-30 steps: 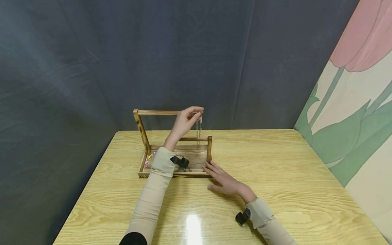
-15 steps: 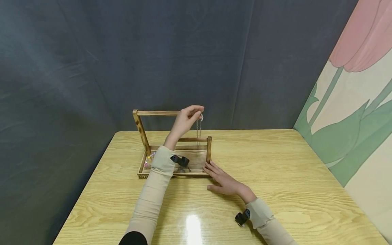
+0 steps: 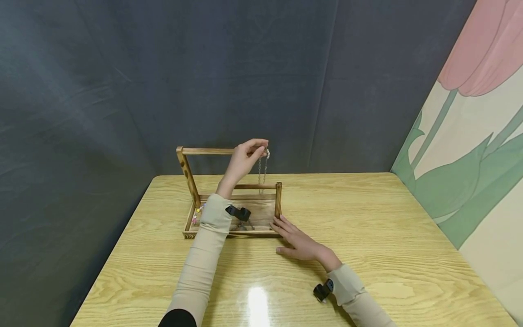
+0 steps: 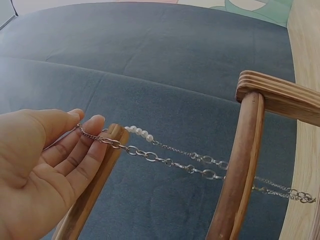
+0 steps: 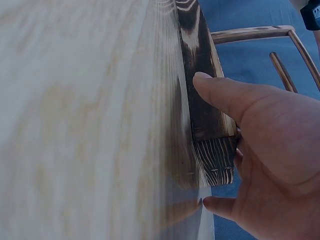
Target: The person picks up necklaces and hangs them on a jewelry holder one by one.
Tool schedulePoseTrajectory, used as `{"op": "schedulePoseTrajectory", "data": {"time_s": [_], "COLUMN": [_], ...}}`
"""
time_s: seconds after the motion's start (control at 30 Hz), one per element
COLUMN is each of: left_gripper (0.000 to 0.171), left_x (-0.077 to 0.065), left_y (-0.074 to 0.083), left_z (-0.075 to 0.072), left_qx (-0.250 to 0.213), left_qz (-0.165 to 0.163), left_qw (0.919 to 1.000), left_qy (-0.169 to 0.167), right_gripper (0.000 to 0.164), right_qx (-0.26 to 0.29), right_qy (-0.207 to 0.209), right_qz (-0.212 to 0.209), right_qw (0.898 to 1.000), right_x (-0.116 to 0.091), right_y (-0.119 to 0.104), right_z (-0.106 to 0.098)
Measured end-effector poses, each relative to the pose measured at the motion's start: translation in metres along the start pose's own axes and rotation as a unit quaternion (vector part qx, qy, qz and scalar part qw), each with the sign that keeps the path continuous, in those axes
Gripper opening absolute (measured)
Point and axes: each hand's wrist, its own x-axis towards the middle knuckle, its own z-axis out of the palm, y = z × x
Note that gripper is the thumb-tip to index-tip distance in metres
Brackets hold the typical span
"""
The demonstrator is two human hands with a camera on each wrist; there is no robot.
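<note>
My left hand [image 3: 244,160] pinches a silver chain necklace [image 4: 152,157] between thumb and fingers. It is at the free right end of the upper bar [image 3: 206,151] of a wooden jewelry stand [image 3: 261,208]. In the left wrist view the chain lies around that bar's end [image 4: 112,142], with a short row of white pearls [image 4: 139,132] beyond it. Both strands hang down past the lower bar [image 4: 237,165]. My right hand [image 3: 301,244] rests with extended fingers at the right front corner of the stand's tray; its thumb [image 5: 220,92] lies against the front wall [image 5: 202,107].
A colorful beaded string [image 3: 198,212] lies at the tray's left side. Another dark chain [image 3: 244,225] lies near the tray front, partly hidden by the left wrist camera [image 3: 238,213]. The stand sits on a wooden table [image 3: 388,245] before a dark curtain [image 3: 245,81].
My left hand has shifted slightly left and up along the upper bar, the necklace moving with it. More of the pearls show below the fingertips. My right hand stays at the tray corner.
</note>
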Motion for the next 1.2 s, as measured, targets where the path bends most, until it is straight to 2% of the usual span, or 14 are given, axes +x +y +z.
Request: {"op": "schedulePoseTrajectory", "data": {"time_s": [0.57,1.0,1.1,1.2], "left_gripper": [0.028,0.028,0.028,0.027], "left_x": [-0.004,-0.007,-0.009,-0.014], "left_y": [-0.005,-0.009,-0.005,0.006], "left_z": [-0.007,-0.012,-0.014,-0.017], "left_qx": [-0.002,-0.008,-0.013,-0.013], "left_qz": [-0.003,0.006,0.011,0.015], "left_qw": [0.9998,0.9992,0.999,0.9989], "left_qy": [0.019,0.039,0.043,0.043], "right_gripper": [0.069,0.07,0.07,0.07], "right_qx": [0.0,0.002,0.002,0.001], "right_qy": [0.004,-0.001,0.0,0.0], "right_qz": [-0.005,-0.001,-0.001,0.001], "right_qw": [1.0,1.0,1.0,1.0], "right_x": [0.0,0.0,0.0,0.0], "right_y": [-0.003,-0.001,-0.001,-0.001], "right_z": [-0.001,0.0,0.0,-0.001]}}
